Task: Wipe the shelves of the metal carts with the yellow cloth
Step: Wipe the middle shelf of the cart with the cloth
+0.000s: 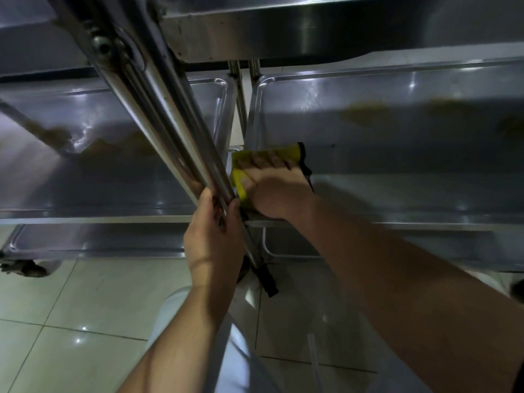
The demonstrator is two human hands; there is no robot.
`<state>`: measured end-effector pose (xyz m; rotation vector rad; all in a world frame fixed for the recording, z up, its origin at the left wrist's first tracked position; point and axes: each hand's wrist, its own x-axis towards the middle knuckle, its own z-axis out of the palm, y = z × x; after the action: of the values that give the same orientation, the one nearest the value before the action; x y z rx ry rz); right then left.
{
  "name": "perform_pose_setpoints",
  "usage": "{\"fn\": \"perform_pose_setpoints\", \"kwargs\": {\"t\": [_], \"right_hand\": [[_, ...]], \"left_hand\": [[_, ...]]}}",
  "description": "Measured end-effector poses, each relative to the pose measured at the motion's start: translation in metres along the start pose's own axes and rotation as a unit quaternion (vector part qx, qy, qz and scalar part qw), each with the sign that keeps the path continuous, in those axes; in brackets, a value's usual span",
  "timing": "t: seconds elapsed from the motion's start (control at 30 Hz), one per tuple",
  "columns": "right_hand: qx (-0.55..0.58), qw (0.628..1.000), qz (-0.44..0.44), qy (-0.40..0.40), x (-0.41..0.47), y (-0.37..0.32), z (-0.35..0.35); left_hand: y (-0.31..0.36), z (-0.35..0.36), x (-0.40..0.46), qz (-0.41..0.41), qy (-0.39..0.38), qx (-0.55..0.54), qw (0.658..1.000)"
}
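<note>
Two metal carts stand side by side. My right hand (272, 185) lies flat on the yellow cloth (286, 153), with straight fingers pressing it onto the near left corner of the right cart's middle shelf (397, 154). My left hand (212, 234) grips the carts' upright posts (170, 109) where they meet the shelf edge. The left cart's middle shelf (99, 171) carries brown smears near its middle. Brownish stains also show toward the back of the right shelf.
An upper shelf (283, 29) hangs close overhead. Lower shelves (99, 242) sit just above the tiled floor (71, 321). A caster wheel (25, 269) is at the left. A black post foot (269, 282) stands between the carts.
</note>
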<state>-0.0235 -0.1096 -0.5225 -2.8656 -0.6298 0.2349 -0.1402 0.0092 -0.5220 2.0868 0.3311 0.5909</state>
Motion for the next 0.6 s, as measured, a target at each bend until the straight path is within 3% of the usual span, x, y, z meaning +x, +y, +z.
{"fn": "perform_pose_setpoints", "kwargs": {"t": [0.1, 0.17, 0.33, 0.43, 0.53, 0.6], "right_hand": [[-0.01, 1.0, -0.02, -0.003, -0.047, 0.013, 0.003], [-0.044, 0.998, 0.006, 0.04, -0.073, 0.032, 0.006], [-0.083, 0.978, 0.165, 0.092, -0.12, 0.116, -0.004], [-0.03, 0.966, 0.255, 0.038, -0.14, 0.169, -0.02], [0.021, 0.94, 0.339, 0.032, -0.131, 0.182, -0.026], [0.031, 0.938, 0.343, 0.032, -0.11, 0.167, -0.026]], "left_hand": [[0.002, 0.0, 0.001, -0.001, 0.003, 0.025, 1.0], [0.004, 0.0, 0.0, -0.011, 0.008, 0.041, 0.999], [0.01, 0.0, -0.002, -0.007, 0.027, 0.042, 0.999], [0.012, 0.0, -0.004, 0.007, 0.025, 0.036, 0.999], [0.012, 0.001, -0.005, 0.013, 0.039, 0.031, 0.999], [0.011, 0.002, -0.005, 0.016, 0.043, 0.028, 0.999]]}}
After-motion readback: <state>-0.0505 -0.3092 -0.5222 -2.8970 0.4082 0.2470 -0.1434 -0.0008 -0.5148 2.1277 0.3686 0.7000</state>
